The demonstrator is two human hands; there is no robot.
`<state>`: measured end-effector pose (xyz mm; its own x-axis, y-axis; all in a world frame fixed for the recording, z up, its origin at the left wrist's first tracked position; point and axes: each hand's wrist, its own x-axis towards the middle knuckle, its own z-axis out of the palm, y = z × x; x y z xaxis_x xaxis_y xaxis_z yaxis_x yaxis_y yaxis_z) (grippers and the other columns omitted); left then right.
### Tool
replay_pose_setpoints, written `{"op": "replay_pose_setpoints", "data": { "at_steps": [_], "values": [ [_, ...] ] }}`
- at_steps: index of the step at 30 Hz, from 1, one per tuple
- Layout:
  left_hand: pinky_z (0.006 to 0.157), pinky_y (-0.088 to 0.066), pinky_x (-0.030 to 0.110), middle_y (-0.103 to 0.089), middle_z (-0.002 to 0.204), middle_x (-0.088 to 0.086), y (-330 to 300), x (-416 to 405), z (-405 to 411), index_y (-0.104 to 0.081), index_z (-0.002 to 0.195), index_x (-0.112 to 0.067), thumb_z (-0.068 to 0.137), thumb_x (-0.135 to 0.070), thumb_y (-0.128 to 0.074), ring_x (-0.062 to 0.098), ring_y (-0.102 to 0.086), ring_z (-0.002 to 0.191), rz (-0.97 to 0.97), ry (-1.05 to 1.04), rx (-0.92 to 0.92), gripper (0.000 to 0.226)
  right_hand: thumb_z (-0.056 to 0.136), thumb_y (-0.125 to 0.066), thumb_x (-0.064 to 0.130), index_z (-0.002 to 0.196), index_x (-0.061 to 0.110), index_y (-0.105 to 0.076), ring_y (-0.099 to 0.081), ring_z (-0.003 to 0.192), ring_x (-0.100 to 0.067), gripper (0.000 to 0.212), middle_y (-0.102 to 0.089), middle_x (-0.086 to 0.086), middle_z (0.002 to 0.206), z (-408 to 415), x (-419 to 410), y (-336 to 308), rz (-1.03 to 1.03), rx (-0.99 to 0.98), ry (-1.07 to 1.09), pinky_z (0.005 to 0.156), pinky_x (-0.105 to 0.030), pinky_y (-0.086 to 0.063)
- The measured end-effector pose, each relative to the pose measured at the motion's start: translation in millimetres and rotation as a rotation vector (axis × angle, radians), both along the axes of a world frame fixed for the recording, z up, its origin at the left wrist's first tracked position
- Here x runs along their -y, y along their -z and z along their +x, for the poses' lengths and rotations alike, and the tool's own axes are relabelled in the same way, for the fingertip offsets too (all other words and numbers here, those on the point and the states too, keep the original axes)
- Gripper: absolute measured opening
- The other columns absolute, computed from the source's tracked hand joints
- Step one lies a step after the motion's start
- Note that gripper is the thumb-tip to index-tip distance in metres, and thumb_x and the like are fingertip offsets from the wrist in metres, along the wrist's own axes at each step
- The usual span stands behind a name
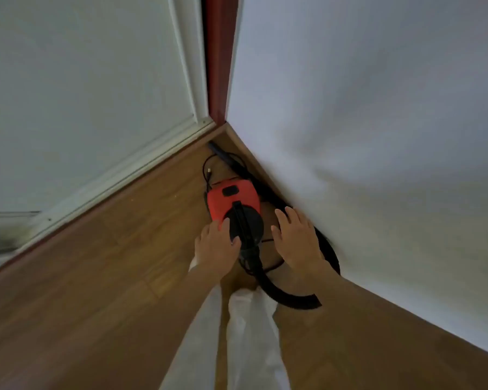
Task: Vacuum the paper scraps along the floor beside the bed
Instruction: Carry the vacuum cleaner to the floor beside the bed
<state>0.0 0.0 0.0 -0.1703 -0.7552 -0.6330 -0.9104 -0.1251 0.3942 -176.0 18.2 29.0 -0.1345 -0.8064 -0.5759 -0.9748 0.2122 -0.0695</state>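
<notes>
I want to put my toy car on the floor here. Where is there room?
Bare wooden floor lies left of the red vacuum, running to the white baseboard. It is crowded on the right: the black hose, cord and both hands, left hand and right hand, fill the strip beside the white bed.

vacuum [233, 202] just past fingertips of left hand [216, 246]: bright orange-red body, black round top, black handle, small black panel on far end. hose [290, 298] looping under right hand [297, 240]: plain black. cord [206, 170] beyond vacuum: thin, black. floor [110, 277] left of left hand: warm brown wood-plank pattern. bed sheet [378, 136] right of right hand: plain white, greyish shadows. wall panel [82, 94] far left of hands: white, slight green tint. strip [219, 57] in corner beyond hands: dark red. trousers [251, 347] below hands: white.
</notes>
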Motion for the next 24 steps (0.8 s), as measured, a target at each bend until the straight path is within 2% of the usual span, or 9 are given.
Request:
{"op": "replay_pose_setpoints", "data": {
  "at_steps": [4,7,10,14,16,18,21,24],
  "values": [
    [0.102,-0.038,0.046,-0.034,0.146,0.008,55.7,6.0,-21.6,-0.026,0.145,-0.019,0.093,-0.037,-0.047,0.031,-0.037,0.129,0.048,-0.139,-0.012,0.059,0.103,-0.034,0.035,0.149,0.014,-0.031,-0.024,0.144,-0.027,0.051,-0.032,-0.012,0.154,-19.8,16.1,67.0,-0.028,0.027,-0.061,0.115,-0.039,-0.024],
    [0.103,-0.037,0.042,-0.029,0.149,0.009,96.1,10.0,-37.1,-0.020,0.148,-0.018,0.092,-0.039,-0.053,0.030,-0.034,0.133,0.011,-0.305,-0.063,0.068,0.103,-0.035,0.033,0.149,0.012,-0.029,-0.026,0.143,-0.026,0.051,-0.033,-0.012,0.152,-31.8,31.0,120.5,-0.057,0.060,-0.099,0.114,-0.037,-0.027],
    [0.097,-0.040,0.037,-0.032,0.148,0.008,134.2,15.6,-51.6,-0.021,0.148,-0.019,0.088,-0.039,-0.060,0.026,-0.035,0.132,-0.068,-0.465,-0.112,0.074,0.103,-0.034,0.031,0.151,0.012,-0.026,-0.027,0.142,-0.026,0.052,-0.032,-0.012,0.153,-42.0,50.2,171.4,-0.067,0.073,-0.143,0.115,-0.036,-0.026],
    [0.089,-0.043,0.033,-0.039,0.141,0.006,172.8,15.9,-72.5,-0.024,0.146,-0.021,0.083,-0.032,-0.067,0.025,-0.045,0.124,-0.099,-0.577,-0.163,0.077,0.103,-0.037,0.027,0.151,0.010,-0.023,-0.031,0.138,-0.029,0.053,-0.032,-0.014,0.152,-48.3,74.4,235.7,-0.073,0.113,-0.163,0.111,-0.037,-0.032],
    [0.092,-0.043,0.034,-0.043,0.139,0.006,186.1,14.1,-81.7,-0.025,0.146,-0.021,0.083,-0.026,-0.069,0.025,-0.047,0.122,-0.108,-0.643,-0.206,0.077,0.103,-0.039,0.024,0.151,0.008,-0.023,-0.036,0.135,-0.030,0.053,-0.033,-0.016,0.150,-50.4,86.7,263.5,-0.071,0.139,-0.148,0.106,-0.038,-0.037],
    [0.094,-0.041,0.030,-0.049,0.136,0.006,195.3,14.3,-89.2,-0.027,0.146,-0.019,0.084,-0.020,-0.067,0.023,-0.049,0.122,-0.139,-0.735,-0.241,0.074,0.102,-0.039,0.020,0.151,0.008,-0.022,-0.037,0.133,-0.031,0.053,-0.033,-0.017,0.150,-52.2,99.2,289.5,-0.047,0.170,-0.131,0.104,-0.039,-0.038],
    [0.089,-0.035,0.017,-0.060,0.123,0.007,198.0,15.8,-93.5,-0.035,0.143,-0.017,0.086,-0.015,-0.065,0.020,-0.055,0.113,-0.207,-0.851,-0.226,0.065,0.101,-0.040,0.014,0.152,0.009,-0.020,-0.036,0.133,-0.033,0.055,-0.033,-0.017,0.150,-55.0,114.5,314.1,-0.009,0.198,-0.115,0.103,-0.042,-0.039],
    [0.085,-0.033,0.015,-0.064,0.117,0.008,194.7,15.6,-91.8,-0.040,0.141,-0.017,0.086,-0.015,-0.065,0.020,-0.058,0.108,-0.248,-0.894,-0.180,0.060,0.099,-0.041,0.012,0.151,0.009,-0.020,-0.036,0.133,-0.035,0.057,-0.033,-0.019,0.149,-56.9,124.3,327.0,0.007,0.225,-0.111,0.104,-0.044,-0.039]
  ]
}}
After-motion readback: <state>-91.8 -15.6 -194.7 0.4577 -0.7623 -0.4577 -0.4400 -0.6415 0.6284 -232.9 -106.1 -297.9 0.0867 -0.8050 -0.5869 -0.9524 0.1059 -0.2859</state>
